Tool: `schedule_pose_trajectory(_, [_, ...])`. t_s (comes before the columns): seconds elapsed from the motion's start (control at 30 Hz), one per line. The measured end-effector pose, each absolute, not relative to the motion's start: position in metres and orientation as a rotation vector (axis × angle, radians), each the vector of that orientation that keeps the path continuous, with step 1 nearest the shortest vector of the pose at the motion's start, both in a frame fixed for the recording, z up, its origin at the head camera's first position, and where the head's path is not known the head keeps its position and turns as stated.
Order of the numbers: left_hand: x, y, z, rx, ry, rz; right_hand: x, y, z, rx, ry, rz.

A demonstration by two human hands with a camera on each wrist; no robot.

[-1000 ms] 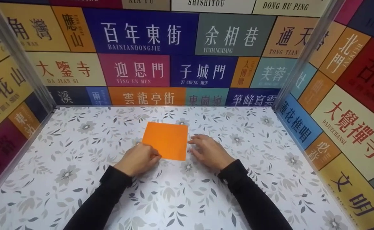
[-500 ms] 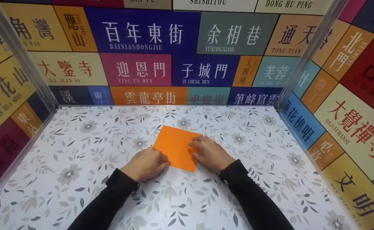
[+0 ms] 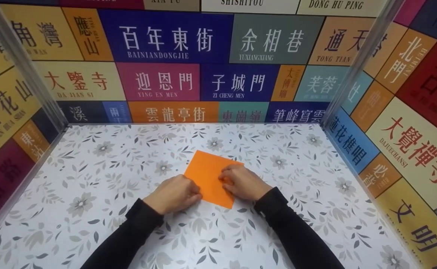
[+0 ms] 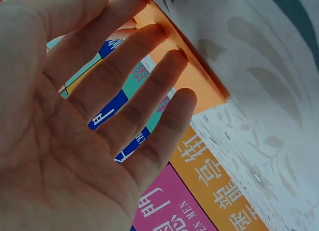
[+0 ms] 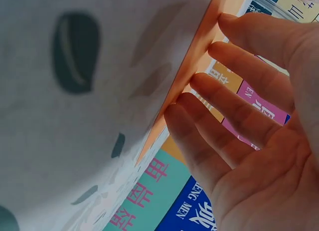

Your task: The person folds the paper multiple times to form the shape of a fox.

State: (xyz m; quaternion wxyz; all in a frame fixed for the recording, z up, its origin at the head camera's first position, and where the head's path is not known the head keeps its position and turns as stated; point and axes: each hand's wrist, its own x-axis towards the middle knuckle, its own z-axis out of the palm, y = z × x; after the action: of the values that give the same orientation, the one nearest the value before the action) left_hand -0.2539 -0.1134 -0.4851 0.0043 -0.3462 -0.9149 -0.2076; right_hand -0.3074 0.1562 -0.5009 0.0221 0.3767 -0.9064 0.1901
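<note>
Floral-patterned worktop [image 3: 91, 209] walled on three sides, room around square orange paper sheet [image 3: 211, 175], left hand [image 3: 175, 194] and right hand [image 3: 242, 182] with straight fingers pressing its edges

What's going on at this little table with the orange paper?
A person in black sleeves has both hands on an orange square of paper lying flat on a flower-patterned table. The left hand touches its left edge with straight fingertips, and the right hand rests on its right side.
</note>
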Motion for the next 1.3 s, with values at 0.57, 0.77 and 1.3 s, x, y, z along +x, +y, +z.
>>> schedule_pose_trajectory(0.57, [-0.256,-0.107,-0.491,-1.051,-2.786,-0.559,-0.293,0.157,-0.5,1.11,-2.897,0.563])
schedule_pose_trajectory(0.77, [-0.259,-0.108,-0.493,-0.975,-2.773,-0.474,-0.284,0.159,-0.498,1.148,-2.859,0.541])
schedule_pose_trajectory(1.3, [-0.265,-0.113,-0.504,-0.895,-2.845,-0.446,-0.265,0.153,-0.498,1.279,-2.801,0.563])
